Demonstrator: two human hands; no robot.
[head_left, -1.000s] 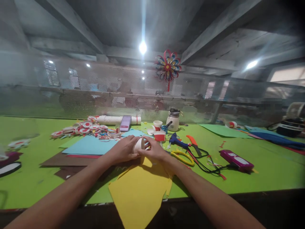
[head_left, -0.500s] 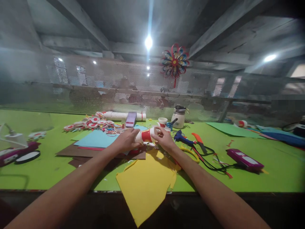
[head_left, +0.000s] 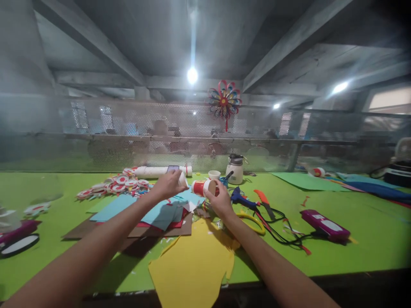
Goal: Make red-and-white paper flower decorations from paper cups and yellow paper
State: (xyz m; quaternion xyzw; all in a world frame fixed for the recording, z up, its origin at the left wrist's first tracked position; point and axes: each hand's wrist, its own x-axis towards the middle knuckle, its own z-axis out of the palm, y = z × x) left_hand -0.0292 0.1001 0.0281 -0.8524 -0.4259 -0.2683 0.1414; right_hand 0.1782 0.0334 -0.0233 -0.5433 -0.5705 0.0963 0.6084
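My right hand is closed around a red and white paper cup, tipped on its side with its mouth toward my right palm. My left hand grips a white paper cup, mostly hidden by the fingers. A narrow gap separates the two cups, which are held above the table. Below them lie light blue paper sheets on brown card. A large piece of yellow paper stretches to the table's front edge.
Right of my hands are a blue glue gun, yellow-handled scissors, an orange cutter and a purple power strip. Behind stand a white jug and another cup. Red and white paper discs pile up at left.
The cups, end to end between my hands before, are now apart. My left hand has drawn away to the left with the white one. The view has tilted upward slightly.
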